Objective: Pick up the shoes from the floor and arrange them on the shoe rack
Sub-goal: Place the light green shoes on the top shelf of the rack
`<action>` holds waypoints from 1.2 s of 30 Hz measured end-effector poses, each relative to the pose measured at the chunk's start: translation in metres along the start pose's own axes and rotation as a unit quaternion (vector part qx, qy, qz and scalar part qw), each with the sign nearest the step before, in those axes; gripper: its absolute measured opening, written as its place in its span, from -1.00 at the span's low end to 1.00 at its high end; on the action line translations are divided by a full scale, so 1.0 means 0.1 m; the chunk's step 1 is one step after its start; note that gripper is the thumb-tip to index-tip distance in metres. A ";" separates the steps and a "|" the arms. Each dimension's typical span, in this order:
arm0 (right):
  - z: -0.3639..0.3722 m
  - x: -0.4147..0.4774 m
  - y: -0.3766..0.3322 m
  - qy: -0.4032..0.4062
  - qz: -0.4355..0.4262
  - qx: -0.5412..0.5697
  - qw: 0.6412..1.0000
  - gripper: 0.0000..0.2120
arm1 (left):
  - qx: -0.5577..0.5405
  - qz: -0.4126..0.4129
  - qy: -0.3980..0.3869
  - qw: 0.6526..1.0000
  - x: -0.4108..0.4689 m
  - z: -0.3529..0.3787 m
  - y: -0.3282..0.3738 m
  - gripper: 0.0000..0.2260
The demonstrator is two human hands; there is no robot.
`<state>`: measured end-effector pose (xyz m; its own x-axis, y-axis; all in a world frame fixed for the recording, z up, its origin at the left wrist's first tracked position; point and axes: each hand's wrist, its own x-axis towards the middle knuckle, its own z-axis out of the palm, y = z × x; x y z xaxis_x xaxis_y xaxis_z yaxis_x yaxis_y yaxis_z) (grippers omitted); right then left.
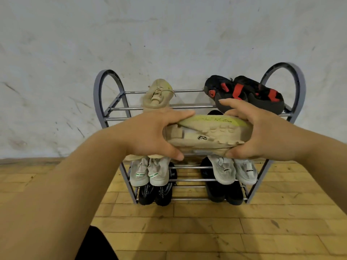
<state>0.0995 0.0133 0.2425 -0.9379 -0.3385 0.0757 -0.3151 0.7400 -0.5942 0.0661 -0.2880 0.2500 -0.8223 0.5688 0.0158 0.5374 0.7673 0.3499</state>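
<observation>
I hold a beige sneaker [204, 135] sideways in front of the grey metal shoe rack [116, 108], its sole facing me. My left hand [150, 134] grips one end of it and my right hand [257, 134] grips the other. On the top shelf the matching beige sneaker [157, 94] stands at the left and a black and red pair [244, 92] lies at the right. A lower shelf carries two whitish pairs [148, 172] [234, 171]. The bottom shelf has two black pairs [155, 194] [225, 192].
The rack stands against a scuffed white wall [56, 72] on a wooden plank floor [206, 231]. Curved grey side frames rise at both ends of the rack. A dark patch of my clothing [95, 244] shows at the bottom edge.
</observation>
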 end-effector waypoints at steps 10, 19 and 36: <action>0.32 0.15 -0.22 0.111 -0.018 0.011 0.994 0.08 | -0.088 -0.077 0.199 0.973 -0.57 -0.17 -0.24 -0.32; 0.68 0.52 -0.49 0.100 0.019 0.011 0.995 -0.07 | -0.149 -0.202 0.475 0.843 -0.49 -0.16 -0.60 -0.41; 1.21 1.40 -0.49 0.135 -0.002 -0.119 0.984 -0.26 | -0.011 -0.377 0.350 0.857 0.54 0.11 -0.92 -0.39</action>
<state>0.0009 -0.1411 0.1852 -0.9309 -0.1992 0.3062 -0.3138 0.8651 -0.3913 -0.0260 -0.3249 0.2081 -0.8493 -0.4099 0.3327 -0.1936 0.8281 0.5261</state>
